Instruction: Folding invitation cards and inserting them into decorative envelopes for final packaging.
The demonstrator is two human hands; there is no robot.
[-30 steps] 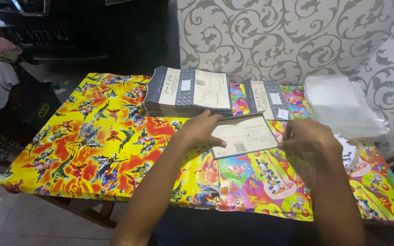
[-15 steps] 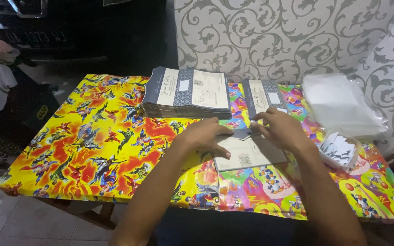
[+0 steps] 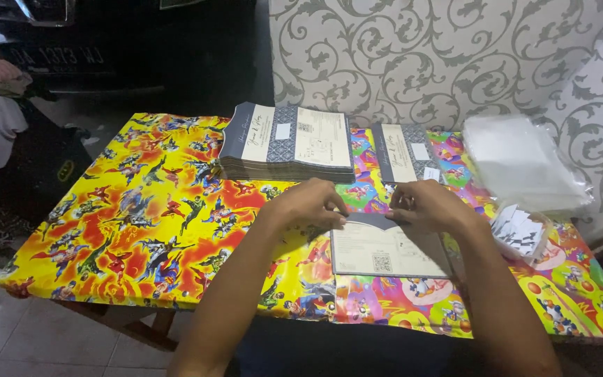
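The folded invitation card (image 3: 385, 248) lies flat on the near right part of the table, a rectangular sheet of smooth cream paper with fine dark print, a small square code mark and a curved dark grey flap along its far edge. The left hand (image 3: 308, 206) presses down on the far left corner of the flap, fingers bent and closed against the paper. The right hand (image 3: 423, 207) pinches the flap's far right edge between thumb and fingers. The table is covered by a glossy plastic tablecloth (image 3: 141, 230) printed with cartoon figures in yellow, red and other colours. Beyond the hands sits a thick stack of cards (image 3: 287, 143), grey and cream. A thinner stack (image 3: 405, 152) lies just to its right. Clear plastic sleeves (image 3: 521, 164) rest at the far right, near a small bag of paper slips (image 3: 521, 230).
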